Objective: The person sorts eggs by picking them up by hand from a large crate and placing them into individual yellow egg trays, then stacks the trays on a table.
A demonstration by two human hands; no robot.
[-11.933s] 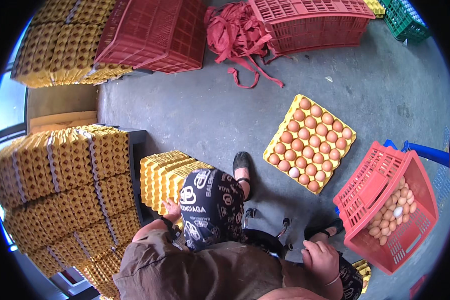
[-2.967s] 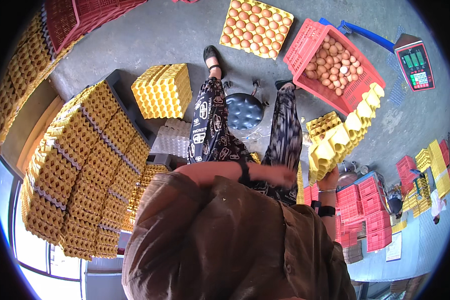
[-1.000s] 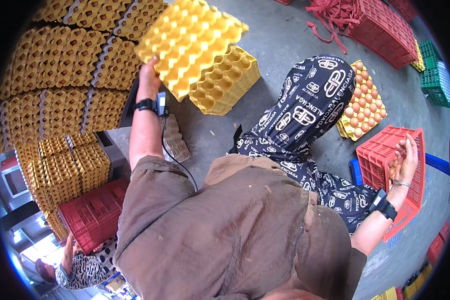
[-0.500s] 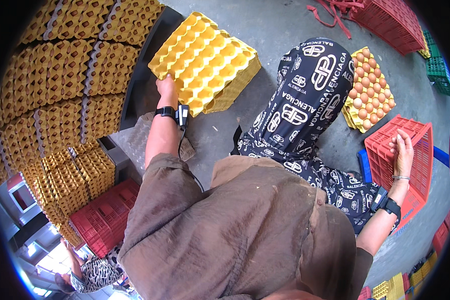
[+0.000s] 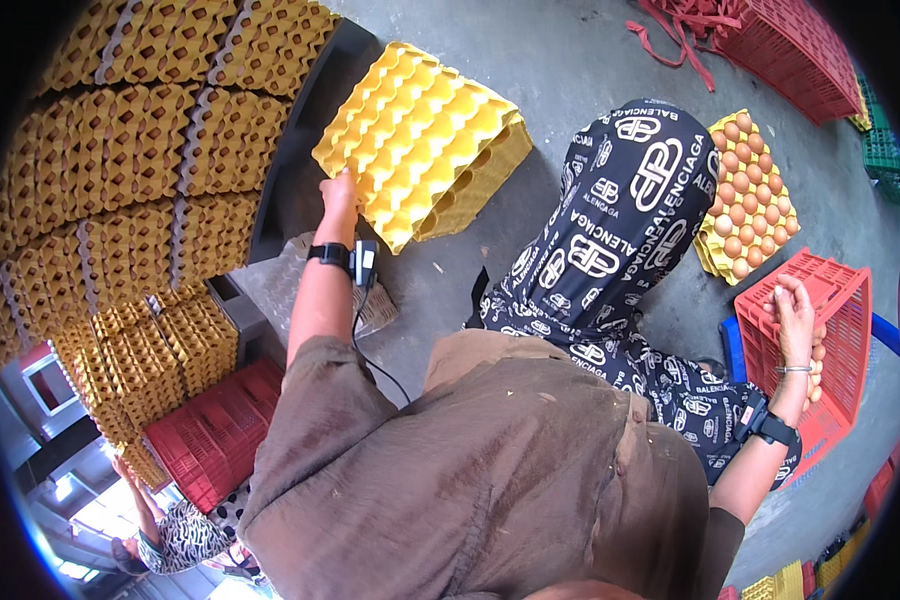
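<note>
My left hand [image 5: 339, 196] is closed on the near left edge of a yellow egg tray [image 5: 410, 130], whose cups hold nothing. That tray is on top of a stack of similar trays [image 5: 480, 190], and a gap with cup shapes shows beneath its right side. My right hand [image 5: 794, 318] is over the red plastic crate [image 5: 836, 280], its fingers loosely bent and nothing seen in them. Beside its wrist, several brown eggs [image 5: 817, 365] show inside the crate; my hand and forearm hide part of them.
A yellow tray full of brown eggs [image 5: 753, 200] sits on the floor beyond my patterned leg [image 5: 640, 190]. Tall stacks of filled trays [image 5: 120, 150] fill the left side. Red crates [image 5: 215, 435] stand lower left, near another person [image 5: 185, 535]. Another red crate [image 5: 790, 55] is far right.
The top tray's right side has risen from the stack, widening the gap below it. Eggs now show in the crate beside my right wrist. The whole view has shifted slightly.
</note>
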